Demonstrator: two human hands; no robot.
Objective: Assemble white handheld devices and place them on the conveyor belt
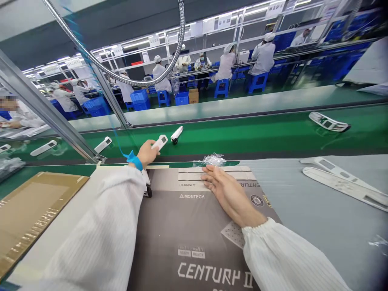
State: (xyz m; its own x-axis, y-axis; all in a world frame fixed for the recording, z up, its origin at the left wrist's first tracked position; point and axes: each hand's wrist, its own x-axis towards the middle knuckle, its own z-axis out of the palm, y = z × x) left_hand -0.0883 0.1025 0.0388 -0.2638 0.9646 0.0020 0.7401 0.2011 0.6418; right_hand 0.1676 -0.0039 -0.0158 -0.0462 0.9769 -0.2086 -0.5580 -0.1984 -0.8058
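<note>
White device [160,142], 11 o'clock: clamped in left hand [147,153], not yet released. Second device [177,133] lies on green belt [248,131]. Right hand [222,186], 1 o'clock: fingers slack, nothing visibly held.

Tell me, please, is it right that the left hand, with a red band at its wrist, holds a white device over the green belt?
Not quite: the wristband is blue, not red, as the head view shows. The left hand does hold a white device over the green belt.
</note>
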